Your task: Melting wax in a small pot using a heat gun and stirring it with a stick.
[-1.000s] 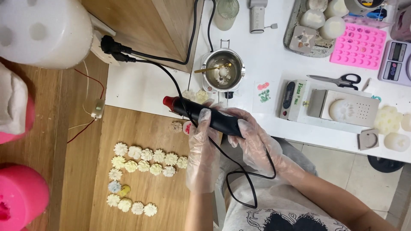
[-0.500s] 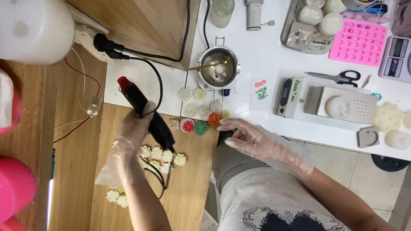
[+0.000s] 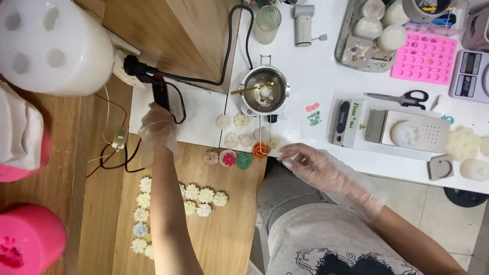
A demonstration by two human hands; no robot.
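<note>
The black heat tool (image 3: 161,94), gripped in the left hand (image 3: 157,127), has swung from mid-tabletop to the white tabletop's (image 3: 204,114) far-left edge, while the right hand (image 3: 318,168) now rests loosely open and empty at the near edge.

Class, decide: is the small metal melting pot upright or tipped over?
Upright: the melting pot shows its open round mouth to the camera, with a spoon resting inside.

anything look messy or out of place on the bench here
Mostly orderly. The black cord from the tool in the left hand loops loosely over the table edge, close to the red wires. The right hand rests by the orange flower piece. Nothing looks spilled.
</note>
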